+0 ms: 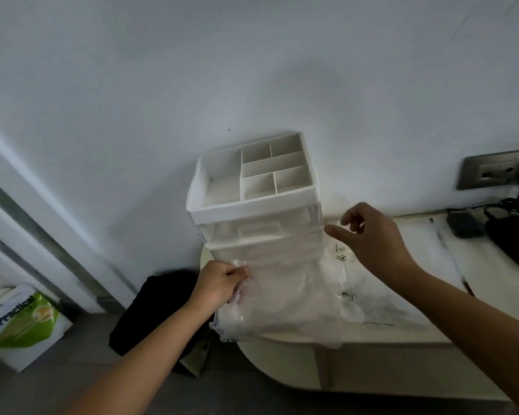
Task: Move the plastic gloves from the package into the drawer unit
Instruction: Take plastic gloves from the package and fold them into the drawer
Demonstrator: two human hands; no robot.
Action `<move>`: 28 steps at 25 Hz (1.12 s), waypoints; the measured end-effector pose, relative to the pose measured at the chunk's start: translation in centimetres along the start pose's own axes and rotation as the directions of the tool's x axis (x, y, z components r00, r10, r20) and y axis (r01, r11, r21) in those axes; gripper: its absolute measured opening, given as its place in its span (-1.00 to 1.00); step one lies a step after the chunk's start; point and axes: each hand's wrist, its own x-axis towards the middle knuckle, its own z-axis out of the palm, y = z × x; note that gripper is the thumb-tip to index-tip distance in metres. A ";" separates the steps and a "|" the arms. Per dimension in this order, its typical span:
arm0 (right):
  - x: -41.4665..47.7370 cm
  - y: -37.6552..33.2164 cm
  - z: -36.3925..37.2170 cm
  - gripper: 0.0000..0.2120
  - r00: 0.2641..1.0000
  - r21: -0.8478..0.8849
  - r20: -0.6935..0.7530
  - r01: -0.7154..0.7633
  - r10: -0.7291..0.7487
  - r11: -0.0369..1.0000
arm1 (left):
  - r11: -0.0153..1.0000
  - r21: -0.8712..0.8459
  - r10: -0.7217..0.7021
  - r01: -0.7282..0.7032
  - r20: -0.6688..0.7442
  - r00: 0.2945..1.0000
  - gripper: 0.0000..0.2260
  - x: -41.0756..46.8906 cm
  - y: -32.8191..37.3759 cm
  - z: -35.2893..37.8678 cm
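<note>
A white drawer unit [253, 202] with a divided top tray and translucent drawers stands on a white table against the wall. In front of it lies a clear plastic package [285, 301] holding thin plastic gloves, its near edge hanging over the table's rim. My left hand [219, 284] grips the package's upper left corner. My right hand [372, 238] hovers just right of the drawer unit, above the package, fingers loosely curled and holding nothing. The drawers look pushed in.
The white table [372, 354] has a rounded front edge. A second clear bag [426, 250] lies to the right. Black cables and a charger [492, 229] sit at the far right under a wall socket [492, 172]. On the floor are a black bag [159, 307] and a green-white bag [27, 322].
</note>
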 end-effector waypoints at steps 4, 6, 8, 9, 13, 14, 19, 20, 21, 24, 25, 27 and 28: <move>-2.4 -2.4 2.8 -0.96 0.837 0.019 0.329 0.457 -0.437 0.889 | 0.993 0.113 0.031 -0.030 -0.003 1.000 -0.67 0.1 -0.5 -0.4; -3.3 -2.0 5.4 -0.73 0.687 -0.021 0.564 0.568 -0.459 0.823 | 0.979 0.192 0.069 -0.066 -0.009 0.998 -0.68 0.3 -0.6 -0.6; -3.5 -1.1 7.9 -0.57 0.636 -0.098 0.689 0.557 -0.348 0.825 | 0.953 0.281 0.117 -0.110 -0.008 0.993 -0.67 0.2 -0.8 -0.7; -3.4 -0.8 8.7 -0.54 0.637 -0.145 0.718 0.531 -0.281 0.835 | 0.933 0.337 0.142 -0.129 -0.015 0.990 -0.67 0.2 -0.9 -0.8; -3.4 0.4 11.0 -0.54 0.620 -0.335 0.775 0.568 -0.123 0.752 | 0.814 0.562 0.209 -0.147 -0.046 0.977 -0.63 0.3 -1.4 -1.1; -3.4 0.5 11.4 -0.55 0.618 -0.377 0.782 0.579 -0.087 0.722 | 0.774 0.619 0.216 -0.133 -0.061 0.974 -0.63 0.2 -1.2 -1.3; -3.1 0.3 12.7 -0.66 0.612 -0.404 0.791 0.504 0.014 0.763 | 0.680 0.703 0.411 -0.207 -0.131 0.902 -0.70 -2.0 1.6 -1.5; -3.1 0.3 12.9 -0.71 0.622 -0.385 0.783 0.475 0.008 0.791 | 0.683 0.682 0.420 -0.260 -0.075 0.904 -0.72 -2.4 1.9 -0.9; -3.1 0.3 13.1 -0.73 0.634 -0.366 0.774 0.448 -0.001 0.816 | 0.683 0.665 0.403 -0.302 0.000 0.915 -0.74 -2.6 2.0 -0.2; -3.2 0.0 13.0 -0.70 0.638 -0.347 0.770 0.427 -0.006 0.835 | 0.603 0.724 0.295 -0.336 0.189 0.937 -0.82 -1.7 0.9 1.7; -3.2 0.0 12.9 -0.69 0.636 -0.334 0.772 0.418 -0.010 0.845 | 0.593 0.738 0.235 -0.322 0.224 0.946 -0.83 -1.4 0.4 2.2; -3.1 -0.2 12.7 -0.69 0.624 -0.339 0.782 0.426 -0.001 0.839 | 0.621 0.735 0.110 -0.272 0.262 0.959 -0.78 -0.9 -0.4 3.1; -3.2 -0.1 12.6 -0.67 0.626 -0.361 0.779 0.431 0.014 0.827 | 0.638 0.732 0.054 -0.238 0.265 0.963 -0.68 -0.8 -0.8 3.4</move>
